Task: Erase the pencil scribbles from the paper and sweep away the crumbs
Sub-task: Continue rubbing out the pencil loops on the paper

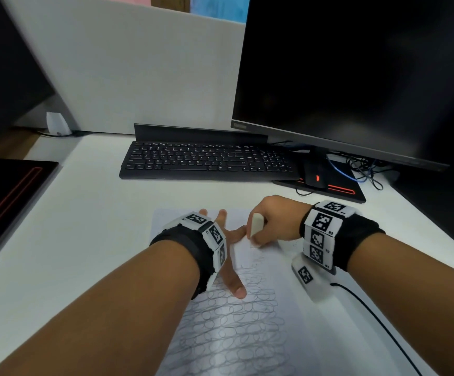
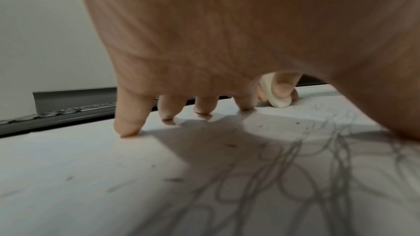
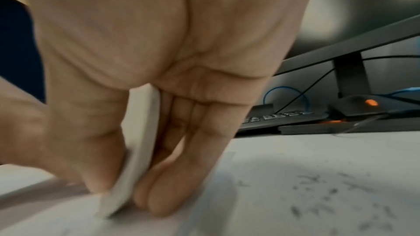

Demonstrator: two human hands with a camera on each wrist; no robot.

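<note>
Eraser pinched between right fingers, on paper

Legible only in part: QWERTY letter rows on the black keyboard, a blurred, unreadable brand mark on the monitor bezel, and small codes such as "R3" beside the square markers on the right wristband.

Paper cut off below; eraser motion-blurred.
</note>
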